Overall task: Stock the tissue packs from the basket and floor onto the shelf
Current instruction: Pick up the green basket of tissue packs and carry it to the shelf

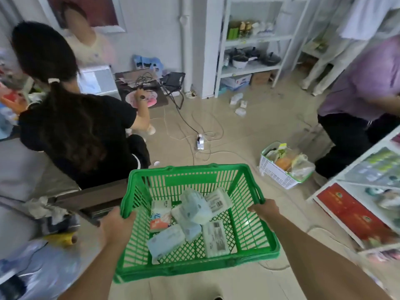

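Note:
I hold a green plastic basket (255, 226) in front of me, lifted above the floor. My left hand (115, 226) grips its left rim and my right hand (265, 210) grips its right rim. Inside lie several tissue packs (194, 207), pale blue, white and one with orange print. More white tissue packs (239, 103) lie loose on the floor far ahead, near the foot of a white shelf unit (220, 61). Another white shelf (355, 176) with stocked goods runs along my right.
A person in black (82, 131) sits close on the left, a person in purple (368, 89) bends on the right. Cables and a power strip (200, 142) cross the floor ahead. A white basket (279, 173) of goods sits right of centre.

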`<state>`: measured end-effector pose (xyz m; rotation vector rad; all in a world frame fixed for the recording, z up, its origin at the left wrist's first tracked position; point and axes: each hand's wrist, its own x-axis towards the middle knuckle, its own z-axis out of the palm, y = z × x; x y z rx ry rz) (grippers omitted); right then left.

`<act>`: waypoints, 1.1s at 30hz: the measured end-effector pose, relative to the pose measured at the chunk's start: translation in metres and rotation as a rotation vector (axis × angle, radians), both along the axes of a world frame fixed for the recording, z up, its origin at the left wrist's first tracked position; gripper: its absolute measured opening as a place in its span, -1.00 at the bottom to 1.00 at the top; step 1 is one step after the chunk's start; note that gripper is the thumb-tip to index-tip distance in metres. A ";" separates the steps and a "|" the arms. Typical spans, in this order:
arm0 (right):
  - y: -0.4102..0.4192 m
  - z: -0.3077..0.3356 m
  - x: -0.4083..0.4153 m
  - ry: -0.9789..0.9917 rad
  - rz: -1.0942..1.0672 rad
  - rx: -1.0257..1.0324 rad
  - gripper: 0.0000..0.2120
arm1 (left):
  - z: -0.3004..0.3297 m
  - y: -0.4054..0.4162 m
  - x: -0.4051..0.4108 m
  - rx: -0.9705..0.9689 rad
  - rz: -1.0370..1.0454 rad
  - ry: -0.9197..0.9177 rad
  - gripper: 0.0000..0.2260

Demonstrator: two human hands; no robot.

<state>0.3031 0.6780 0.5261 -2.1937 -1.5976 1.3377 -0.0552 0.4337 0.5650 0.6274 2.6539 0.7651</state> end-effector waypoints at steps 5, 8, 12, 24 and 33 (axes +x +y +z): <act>0.044 -0.003 0.051 -0.011 -0.135 -0.004 -0.70 | -0.002 0.085 0.022 -0.015 -0.142 0.038 -0.73; 0.066 -0.011 0.067 -0.028 -0.194 -0.041 -0.67 | -0.008 0.131 0.024 -0.020 -0.217 0.040 -0.72; 0.096 -0.016 0.079 -0.035 -0.280 -0.050 -0.65 | -0.012 0.201 0.018 -0.037 -0.322 0.035 -0.74; 0.204 -0.036 0.138 0.003 -0.532 -0.016 -0.78 | -0.015 0.417 0.060 -0.087 -0.536 0.076 -0.69; 0.338 -0.033 0.145 0.005 -0.531 -0.003 -0.76 | -0.012 0.534 0.076 -0.112 -0.516 0.110 -0.69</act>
